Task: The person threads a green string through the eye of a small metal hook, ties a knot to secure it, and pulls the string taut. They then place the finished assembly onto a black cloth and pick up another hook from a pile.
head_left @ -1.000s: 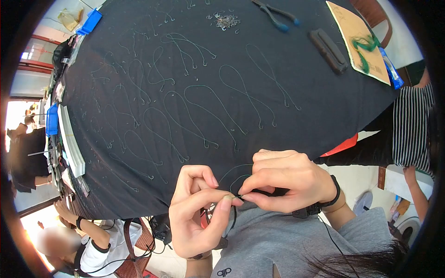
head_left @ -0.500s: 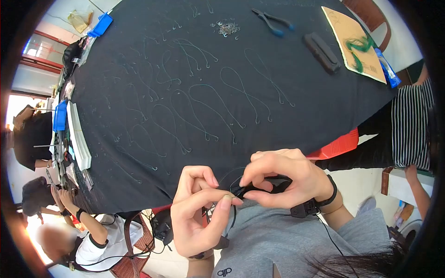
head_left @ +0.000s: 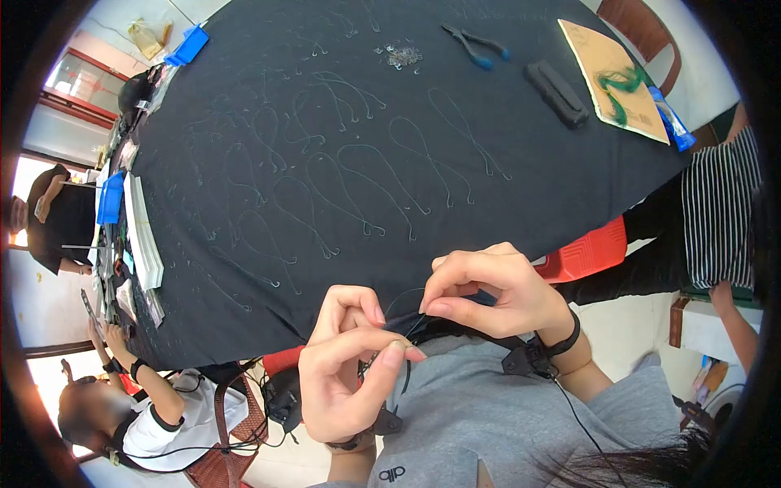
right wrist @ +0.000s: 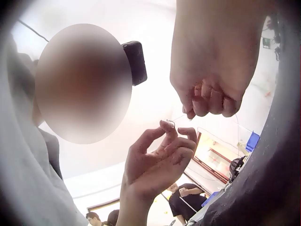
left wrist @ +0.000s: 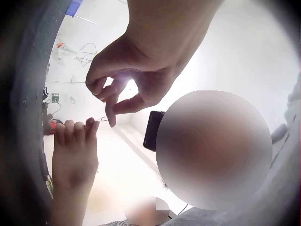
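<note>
Between the thumb and index finger of my left hand (head_left: 346, 370) a small fish hook (left wrist: 104, 119) is pinched, its bend sticking out past the fingertips. My right hand (head_left: 500, 293) pinches a thin green fishing line (head_left: 416, 327) just above and to the right, a short length of it stretched between the two hands. A faint loop of the line curves behind the fingertips over the black cloth. In the right wrist view, the right hand (right wrist: 211, 70) has its fingers curled in, close above the left fingertips.
Rows of looped lines with hooks (head_left: 366, 183) lie on the black tablecloth (head_left: 504, 211). Farther back are a hook pile (head_left: 400, 57), pliers (head_left: 476, 47), a dark oblong case (head_left: 556, 94) and cardboard (head_left: 598, 81) bearing green line (head_left: 620, 81). Other people (head_left: 183, 411) are around the table.
My right fingertips have moved up and away from the left ones, opening and then pinching the line again, which now stretches between them. The left hand keeps its pinch. The head view has shifted slightly.
</note>
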Demonstrator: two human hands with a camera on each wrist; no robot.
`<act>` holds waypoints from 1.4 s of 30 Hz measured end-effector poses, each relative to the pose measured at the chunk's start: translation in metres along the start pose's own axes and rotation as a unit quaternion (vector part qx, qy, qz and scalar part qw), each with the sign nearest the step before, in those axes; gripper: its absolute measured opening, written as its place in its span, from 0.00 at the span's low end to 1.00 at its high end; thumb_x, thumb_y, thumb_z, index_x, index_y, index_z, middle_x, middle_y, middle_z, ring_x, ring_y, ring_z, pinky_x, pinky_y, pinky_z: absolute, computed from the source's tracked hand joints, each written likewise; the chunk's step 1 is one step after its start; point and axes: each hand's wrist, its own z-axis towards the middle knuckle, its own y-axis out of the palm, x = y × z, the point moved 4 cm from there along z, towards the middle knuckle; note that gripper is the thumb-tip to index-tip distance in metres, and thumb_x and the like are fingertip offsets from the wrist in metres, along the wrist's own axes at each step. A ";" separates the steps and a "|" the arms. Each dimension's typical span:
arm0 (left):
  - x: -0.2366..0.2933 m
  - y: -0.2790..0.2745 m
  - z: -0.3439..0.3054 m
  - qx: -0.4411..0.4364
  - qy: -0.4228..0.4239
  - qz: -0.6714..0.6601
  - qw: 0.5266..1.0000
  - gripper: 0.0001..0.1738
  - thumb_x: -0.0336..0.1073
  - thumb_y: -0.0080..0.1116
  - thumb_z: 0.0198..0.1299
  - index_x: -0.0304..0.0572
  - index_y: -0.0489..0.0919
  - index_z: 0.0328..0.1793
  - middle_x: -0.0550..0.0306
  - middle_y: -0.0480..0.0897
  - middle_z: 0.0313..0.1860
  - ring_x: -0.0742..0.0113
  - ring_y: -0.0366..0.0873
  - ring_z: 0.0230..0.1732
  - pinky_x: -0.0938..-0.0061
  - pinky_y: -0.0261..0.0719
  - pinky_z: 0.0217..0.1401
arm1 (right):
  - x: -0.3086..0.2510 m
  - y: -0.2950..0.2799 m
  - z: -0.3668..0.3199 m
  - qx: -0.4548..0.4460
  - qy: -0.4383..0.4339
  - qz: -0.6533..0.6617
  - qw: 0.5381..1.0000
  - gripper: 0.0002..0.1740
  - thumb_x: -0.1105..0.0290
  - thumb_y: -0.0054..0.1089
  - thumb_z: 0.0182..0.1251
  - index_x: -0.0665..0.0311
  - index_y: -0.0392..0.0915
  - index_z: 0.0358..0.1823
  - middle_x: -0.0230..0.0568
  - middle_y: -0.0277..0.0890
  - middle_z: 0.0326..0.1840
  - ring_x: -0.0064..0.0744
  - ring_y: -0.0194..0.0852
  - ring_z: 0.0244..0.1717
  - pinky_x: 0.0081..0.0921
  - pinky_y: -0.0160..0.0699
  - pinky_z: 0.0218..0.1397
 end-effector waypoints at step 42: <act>-0.009 -0.016 0.012 0.053 0.039 -0.025 0.998 0.05 0.23 0.55 0.50 0.29 0.82 0.30 0.50 0.72 0.38 0.74 0.63 0.37 0.82 0.61 0.38 | -0.026 0.031 -0.009 0.038 -0.180 -0.221 0.958 0.16 0.82 0.66 0.43 0.72 0.77 0.38 0.38 0.64 0.24 0.34 0.64 0.26 0.28 0.64 0.29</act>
